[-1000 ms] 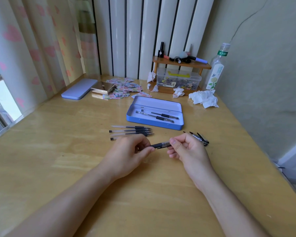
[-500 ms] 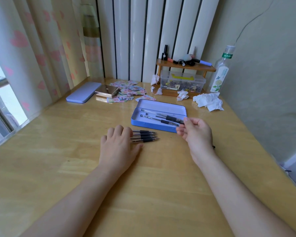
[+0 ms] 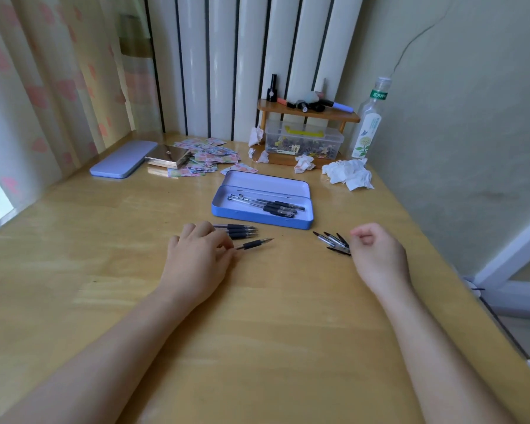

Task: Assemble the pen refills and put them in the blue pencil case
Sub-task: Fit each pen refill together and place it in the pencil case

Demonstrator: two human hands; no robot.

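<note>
On the desk (image 3: 288, 316), the left hand (image 3: 196, 258) pinches one pen (image 3: 254, 243) beside three others (image 3: 237, 231). The right hand (image 3: 377, 255), loosely curled, seems to touch loose caps (image 3: 332, 240). The blue pencil case (image 3: 262, 220) holds assembled pens (image 3: 273, 205).

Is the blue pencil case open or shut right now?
Open. The blue pencil case has no lid on it; its pale interior shows, with several assembled pens lying inside.

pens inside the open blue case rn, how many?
3, as far as I can tell: clear-barrelled pens with black grips lying side by side lengthwise on the floor of the open blue metal pencil case, grips toward its right end. They overlap, so another could be hidden.
</note>
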